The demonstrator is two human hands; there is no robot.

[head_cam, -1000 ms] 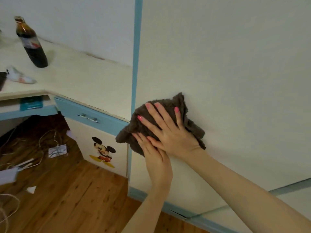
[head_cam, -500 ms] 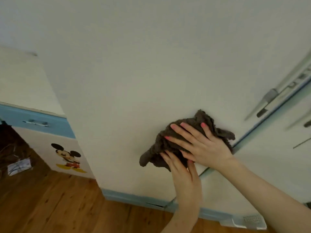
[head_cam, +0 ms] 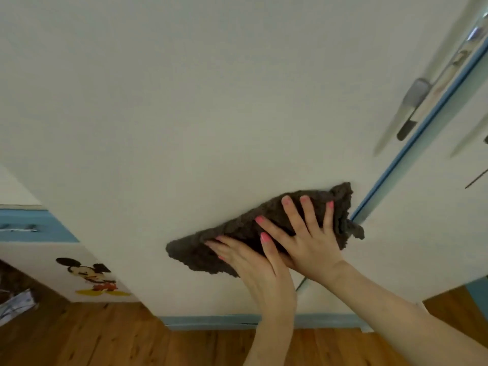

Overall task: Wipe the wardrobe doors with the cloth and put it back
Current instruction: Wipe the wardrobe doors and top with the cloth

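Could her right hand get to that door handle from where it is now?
Probably yes: the right hand presses the cloth flat on the door, and only bare door lies between it and the handle.

1 head-worn view looks forward and down, tilted, close against the cream wardrobe door (head_cam: 211, 101). The door fills most of the frame; its blue bottom edge (head_cam: 211, 320) and the wooden floor (head_cam: 105, 339) lie below it.

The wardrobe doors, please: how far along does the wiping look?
Done: cannot tell, no wiped patch shows. In hand: both the left hand and right hand press the cloth flat on the door. Left: the next door, then returning the cloth.
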